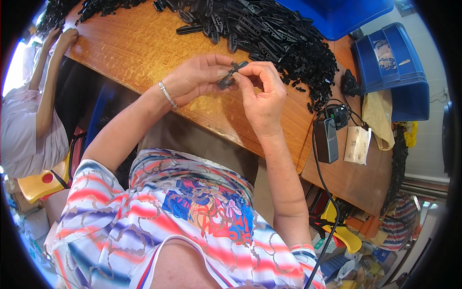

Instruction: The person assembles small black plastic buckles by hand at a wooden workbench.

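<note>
1. Both hands, left hand (192, 77) and right hand (262, 91), pinch one small black plastic part (230, 75) over the wooden table (139, 48), near its front edge.
2. Beyond the fingers lies a heap of black parts (274, 38); bare tabletop spreads left.

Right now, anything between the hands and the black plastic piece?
Nothing visible. The left hand and right hand both pinch the black plastic piece directly, above the wooden table. The pile of black parts lies behind it, apart.
</note>
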Available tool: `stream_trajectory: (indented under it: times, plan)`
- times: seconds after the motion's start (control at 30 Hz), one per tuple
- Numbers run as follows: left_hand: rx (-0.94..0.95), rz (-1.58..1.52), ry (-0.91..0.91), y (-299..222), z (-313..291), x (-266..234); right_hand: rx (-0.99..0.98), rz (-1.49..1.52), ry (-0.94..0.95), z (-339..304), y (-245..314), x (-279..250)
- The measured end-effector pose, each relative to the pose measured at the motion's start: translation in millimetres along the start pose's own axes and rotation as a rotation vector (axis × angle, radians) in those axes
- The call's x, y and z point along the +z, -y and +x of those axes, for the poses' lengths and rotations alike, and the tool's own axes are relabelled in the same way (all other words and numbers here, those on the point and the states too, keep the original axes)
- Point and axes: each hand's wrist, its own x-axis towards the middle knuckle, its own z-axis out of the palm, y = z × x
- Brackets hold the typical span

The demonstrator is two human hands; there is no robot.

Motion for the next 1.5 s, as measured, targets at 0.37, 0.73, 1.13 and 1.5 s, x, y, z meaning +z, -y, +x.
stream_trajectory:
  times: [0.37, 0.73, 1.13, 1.5]
  plan:
    - [0.073, -0.053, -0.157, 10, -2, 6, 0.116, -0.025, 0.001, -7, 6, 5]
    - [0.126, 0.094, -0.198, 10, -4, 16, 0.058, 0.009, -0.065, -11, -2, 11]
    - [0.196, 0.26, -0.259, 17, -9, 15, 0.035, -0.106, 0.004, -15, -3, 14]
    - [0.209, 0.618, -0.341, 12, -22, 44, 0.407, -0.008, 0.048, -32, -9, 26]
